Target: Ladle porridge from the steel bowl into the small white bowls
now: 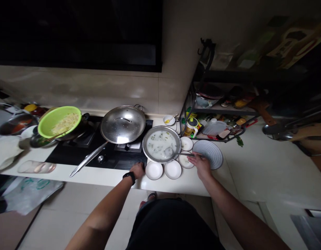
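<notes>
My right hand [200,165] grips the handle of a ladle [168,151], whose bowl dips into a steel basin [144,147] of white, soupy liquid with green bits. Two white bowls [154,171] stand in front of the basin, side by side. Two more are at its right: one small bowl [186,143] and one bowl [185,162] partly under the ladle handle, holding a little liquid. My left hand [137,170], with a dark watch on its wrist, rests curled at the cooktop's front right corner, near the front left bowl. Its fingertips are hidden.
A lidded pan [123,125] sits on the black cooktop [124,160], its long handle jutting past the front edge. Leftward are a green bowl [45,119] of shredded food and a lying glass [36,167]. A striped plate [212,152] and a condiment rack [214,110] stand right.
</notes>
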`<act>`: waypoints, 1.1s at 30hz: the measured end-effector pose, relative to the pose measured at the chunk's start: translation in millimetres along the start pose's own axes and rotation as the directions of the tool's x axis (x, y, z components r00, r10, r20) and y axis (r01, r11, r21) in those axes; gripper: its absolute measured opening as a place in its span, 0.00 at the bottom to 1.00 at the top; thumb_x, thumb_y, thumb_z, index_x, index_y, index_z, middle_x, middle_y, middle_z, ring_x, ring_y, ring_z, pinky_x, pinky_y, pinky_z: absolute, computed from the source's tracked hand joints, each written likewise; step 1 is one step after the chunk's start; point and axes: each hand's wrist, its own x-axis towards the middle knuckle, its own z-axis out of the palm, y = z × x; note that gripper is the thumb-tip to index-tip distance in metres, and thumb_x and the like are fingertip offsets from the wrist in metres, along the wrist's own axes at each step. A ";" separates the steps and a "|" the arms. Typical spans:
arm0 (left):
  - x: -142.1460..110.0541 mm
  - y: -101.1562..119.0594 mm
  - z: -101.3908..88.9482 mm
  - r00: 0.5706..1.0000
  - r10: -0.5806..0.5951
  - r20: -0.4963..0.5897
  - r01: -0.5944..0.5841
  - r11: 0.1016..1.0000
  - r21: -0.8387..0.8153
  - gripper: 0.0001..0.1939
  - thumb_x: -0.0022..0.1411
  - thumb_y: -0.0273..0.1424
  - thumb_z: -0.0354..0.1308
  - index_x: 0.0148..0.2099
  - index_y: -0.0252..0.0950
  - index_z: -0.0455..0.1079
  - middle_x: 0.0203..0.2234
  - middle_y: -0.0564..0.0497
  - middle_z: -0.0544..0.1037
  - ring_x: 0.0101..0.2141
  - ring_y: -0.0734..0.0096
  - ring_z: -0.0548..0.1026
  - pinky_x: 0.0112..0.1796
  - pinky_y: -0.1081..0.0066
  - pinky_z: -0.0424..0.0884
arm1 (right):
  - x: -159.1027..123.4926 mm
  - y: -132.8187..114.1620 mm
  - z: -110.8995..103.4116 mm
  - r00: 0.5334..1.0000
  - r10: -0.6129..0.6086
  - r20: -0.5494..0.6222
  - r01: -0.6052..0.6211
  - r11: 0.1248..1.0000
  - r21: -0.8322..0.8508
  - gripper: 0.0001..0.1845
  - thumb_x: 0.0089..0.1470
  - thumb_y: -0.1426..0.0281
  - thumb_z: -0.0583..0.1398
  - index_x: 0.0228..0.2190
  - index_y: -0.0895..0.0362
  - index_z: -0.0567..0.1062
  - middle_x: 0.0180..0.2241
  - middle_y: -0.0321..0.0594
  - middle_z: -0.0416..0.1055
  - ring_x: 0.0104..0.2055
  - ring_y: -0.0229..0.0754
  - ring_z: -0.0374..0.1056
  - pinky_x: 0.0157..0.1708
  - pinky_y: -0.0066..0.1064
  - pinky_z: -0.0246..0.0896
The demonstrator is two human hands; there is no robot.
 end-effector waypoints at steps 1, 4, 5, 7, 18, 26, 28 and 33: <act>-0.7 0.6 -1.1 1.000 0.003 0.003 -0.003 1.000 -0.002 0.14 0.68 0.37 0.58 0.48 0.34 0.79 0.47 0.36 0.84 0.48 0.53 0.83 0.48 0.65 0.74 | -0.4 -3.3 -2.8 1.000 0.007 -0.002 -0.007 1.000 0.021 0.23 0.48 0.53 0.74 0.35 0.57 0.78 0.30 0.45 0.83 0.35 0.54 0.85 0.39 0.43 0.83; -1.6 1.6 -3.0 1.000 0.016 0.007 -0.016 1.000 0.002 0.14 0.67 0.35 0.59 0.48 0.33 0.79 0.45 0.37 0.84 0.49 0.53 0.82 0.49 0.65 0.73 | -2.1 -13.3 -12.4 1.000 0.014 -0.023 -0.012 0.998 0.059 0.23 0.46 0.54 0.76 0.34 0.57 0.79 0.30 0.45 0.83 0.34 0.52 0.84 0.41 0.42 0.83; -1.3 1.5 -3.0 1.000 0.016 0.006 -0.016 1.000 0.005 0.14 0.66 0.35 0.60 0.48 0.33 0.79 0.45 0.36 0.84 0.49 0.53 0.82 0.49 0.65 0.73 | -2.4 -17.0 -16.5 0.999 0.012 -0.038 -0.009 0.998 0.067 0.23 0.46 0.54 0.76 0.34 0.57 0.79 0.29 0.44 0.83 0.34 0.52 0.84 0.40 0.41 0.83; 0.0 0.5 -1.9 1.000 0.013 0.004 -0.013 1.000 0.007 0.14 0.66 0.35 0.60 0.48 0.33 0.79 0.47 0.36 0.84 0.49 0.53 0.82 0.49 0.65 0.73 | -2.6 -25.5 -27.5 0.997 -0.003 -0.075 0.009 0.996 0.088 0.24 0.44 0.53 0.77 0.34 0.57 0.79 0.29 0.45 0.83 0.34 0.52 0.84 0.40 0.40 0.83; 7.1 -6.3 4.8 1.000 0.013 0.002 -0.013 1.000 -0.009 0.13 0.67 0.37 0.60 0.46 0.34 0.79 0.46 0.37 0.85 0.47 0.54 0.83 0.46 0.66 0.74 | -3.4 -63.6 -139.2 0.942 -0.171 -0.290 0.188 0.981 0.034 0.31 0.34 0.51 0.80 0.32 0.59 0.79 0.31 0.43 0.82 0.32 0.50 0.83 0.41 0.41 0.83; 8.3 -6.8 4.7 1.000 0.018 0.012 -0.018 1.000 0.001 0.13 0.68 0.36 0.59 0.46 0.34 0.79 0.46 0.36 0.85 0.47 0.54 0.83 0.47 0.66 0.74 | -10.9 -39.2 -159.5 0.922 -0.384 -0.055 0.271 0.738 -0.618 0.24 0.59 0.47 0.62 0.42 0.54 0.83 0.33 0.48 0.85 0.41 0.60 0.84 0.48 0.54 0.80; 7.7 -6.0 4.2 1.000 0.022 0.016 -0.022 1.000 -0.006 0.13 0.67 0.36 0.60 0.47 0.34 0.79 0.45 0.36 0.85 0.47 0.54 0.83 0.47 0.66 0.74 | -14.7 -36.9 -161.2 0.855 -0.466 0.228 0.467 0.500 -0.729 0.19 0.63 0.54 0.59 0.42 0.52 0.84 0.39 0.48 0.86 0.46 0.57 0.83 0.52 0.51 0.79; 5.2 -2.9 2.5 1.000 0.007 0.018 -0.007 1.000 -0.006 0.14 0.68 0.37 0.59 0.47 0.33 0.79 0.47 0.35 0.84 0.48 0.53 0.83 0.47 0.65 0.74 | -26.8 -44.2 -143.7 0.599 -0.454 0.659 0.773 0.115 -0.624 0.18 0.65 0.67 0.56 0.45 0.51 0.85 0.50 0.47 0.84 0.53 0.51 0.81 0.57 0.43 0.77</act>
